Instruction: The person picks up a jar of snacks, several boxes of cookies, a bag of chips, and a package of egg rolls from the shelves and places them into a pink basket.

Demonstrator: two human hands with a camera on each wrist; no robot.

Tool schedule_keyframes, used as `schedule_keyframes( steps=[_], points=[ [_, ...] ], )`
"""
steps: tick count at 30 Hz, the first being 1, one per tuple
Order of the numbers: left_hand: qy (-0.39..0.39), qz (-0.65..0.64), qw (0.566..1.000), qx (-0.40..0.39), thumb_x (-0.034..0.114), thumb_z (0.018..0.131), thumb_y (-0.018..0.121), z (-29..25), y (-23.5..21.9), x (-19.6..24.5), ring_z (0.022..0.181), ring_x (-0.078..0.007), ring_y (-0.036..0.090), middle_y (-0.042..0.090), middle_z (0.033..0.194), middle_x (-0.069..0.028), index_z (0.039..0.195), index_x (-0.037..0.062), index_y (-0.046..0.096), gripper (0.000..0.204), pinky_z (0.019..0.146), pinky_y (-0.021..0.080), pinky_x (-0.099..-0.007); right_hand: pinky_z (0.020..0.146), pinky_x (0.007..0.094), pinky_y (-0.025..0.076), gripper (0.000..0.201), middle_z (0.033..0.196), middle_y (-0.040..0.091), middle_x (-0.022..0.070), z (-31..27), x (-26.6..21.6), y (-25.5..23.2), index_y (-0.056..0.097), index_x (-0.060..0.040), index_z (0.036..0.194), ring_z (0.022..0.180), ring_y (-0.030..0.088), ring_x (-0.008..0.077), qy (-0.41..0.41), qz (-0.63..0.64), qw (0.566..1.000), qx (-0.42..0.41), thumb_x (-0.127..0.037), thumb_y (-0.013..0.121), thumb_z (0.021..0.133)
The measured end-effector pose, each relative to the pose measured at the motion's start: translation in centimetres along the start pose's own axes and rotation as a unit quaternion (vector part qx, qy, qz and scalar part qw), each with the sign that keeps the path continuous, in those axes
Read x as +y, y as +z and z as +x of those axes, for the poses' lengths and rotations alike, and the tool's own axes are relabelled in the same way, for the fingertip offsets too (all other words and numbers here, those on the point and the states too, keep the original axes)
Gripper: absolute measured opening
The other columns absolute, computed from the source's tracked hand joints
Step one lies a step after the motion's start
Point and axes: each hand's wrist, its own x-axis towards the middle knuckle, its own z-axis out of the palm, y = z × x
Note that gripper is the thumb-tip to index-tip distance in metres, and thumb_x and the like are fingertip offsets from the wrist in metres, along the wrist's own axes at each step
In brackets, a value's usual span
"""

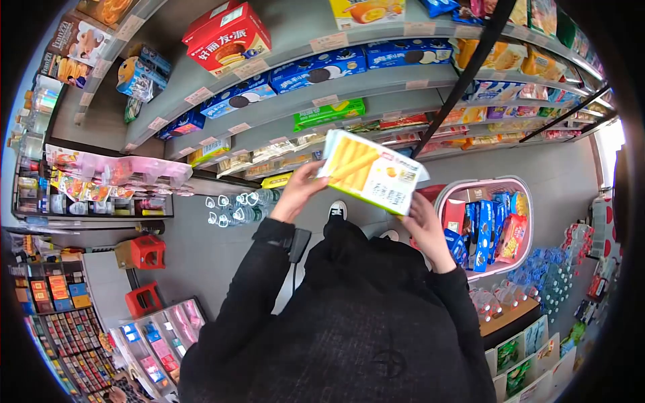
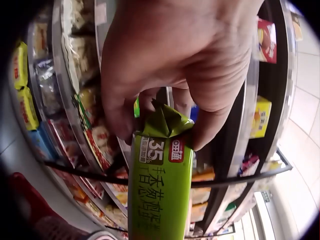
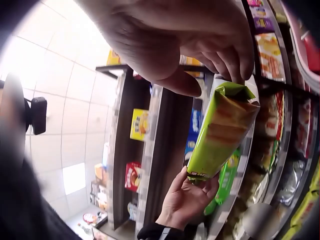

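A green and white snack packet [image 1: 373, 172], with yellow stick-shaped biscuits pictured on its face, is held tilted in front of the shelves. My left hand [image 1: 300, 191] pinches its left end; in the left wrist view the thumb and fingers of the left hand [image 2: 175, 75] grip the crimped green wrapper end of the packet [image 2: 160, 185]. At the opposite end is my right hand [image 1: 430, 228], its fingers curled against the packet's corner. From the right wrist view, the right hand [image 3: 200, 45] has its fingertips on the packet's [image 3: 222, 132] white side, thumb near the edge.
A pink shopping basket [image 1: 480, 183] holding blue boxes and a red pack [image 1: 512, 236] stands on the floor to the right. Shelves ahead carry blue cookie boxes [image 1: 319, 70], a red box [image 1: 228, 40] and a green pack [image 1: 329, 114]. Water bottles [image 1: 245, 207] stand at left.
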Motion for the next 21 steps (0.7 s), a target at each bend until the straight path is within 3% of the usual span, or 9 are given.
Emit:
schedule_keyframes(
  steps=[2, 4, 9, 15, 21],
  points=[
    [-0.021, -0.022, 0.999, 0.037, 0.007, 0.082, 0.062, -1.2, -3.0, 0.1, 0.101, -0.0143, 0.053, 0.052, 0.109, -0.0054, 0.122, 0.0031, 0.046, 0.044, 0.084, 0.046, -0.0291, 0.097, 0.0351, 0.037, 0.066, 0.129, 0.040, 0.0221, 2.0, -0.3, 2.4, 0.024, 0.0054, 0.133, 0.120, 0.042, 0.0275, 0.047, -0.026, 0.997, -0.049, -0.004, 0.060, 0.079],
    [-0.010, -0.044, 0.997, 0.061, 0.006, 0.084, 0.058, -1.9, -6.3, -1.0, 0.104, -0.0164, 0.052, 0.052, 0.113, -0.0063, 0.122, 0.0035, 0.046, 0.040, 0.087, 0.046, -0.0320, 0.097, 0.0360, 0.038, 0.066, 0.128, 0.042, 0.0224, 4.3, -0.5, 4.7, 0.026, 0.0057, 0.132, 0.120, 0.044, 0.0279, 0.030, -0.136, 0.987, -0.085, -0.006, 0.061, 0.078],
    [0.057, -0.123, 0.981, 0.136, 0.004, 0.087, 0.051, -3.3, -12.5, -1.1, 0.106, -0.0225, 0.054, 0.053, 0.116, -0.0100, 0.121, 0.0033, 0.045, 0.034, 0.088, 0.047, -0.0397, 0.094, 0.0362, 0.041, 0.062, 0.121, 0.048, 0.0229, 9.9, -2.8, 11.7, 0.032, 0.0061, 0.129, 0.113, 0.050, 0.0297, -0.002, -0.204, 0.972, -0.115, -0.007, 0.061, 0.076],
    [0.066, -0.154, 0.968, 0.189, 0.004, 0.087, 0.052, -3.6, -18.6, 0.0, 0.101, -0.0200, 0.057, 0.055, 0.113, -0.0108, 0.120, -0.0007, 0.046, 0.034, 0.086, 0.048, -0.0358, 0.086, 0.0374, 0.044, 0.057, 0.112, 0.052, 0.0260, 15.4, -0.8, 18.4, 0.038, 0.0057, 0.125, 0.101, 0.055, 0.0346, -0.099, -0.273, 0.945, -0.148, -0.011, 0.060, 0.075],
    [0.093, -0.156, 0.957, 0.227, 0.005, 0.087, 0.052, -3.3, -23.4, 0.6, 0.102, -0.0199, 0.057, 0.056, 0.113, -0.0108, 0.116, 0.0001, 0.047, 0.030, 0.087, 0.047, -0.0356, 0.085, 0.0376, 0.044, 0.057, 0.109, 0.053, 0.0262, 19.3, 0.7, 22.6, 0.039, 0.0063, 0.124, 0.099, 0.054, 0.0361, -0.099, -0.268, 0.940, -0.184, -0.011, 0.060, 0.074]
  ],
)
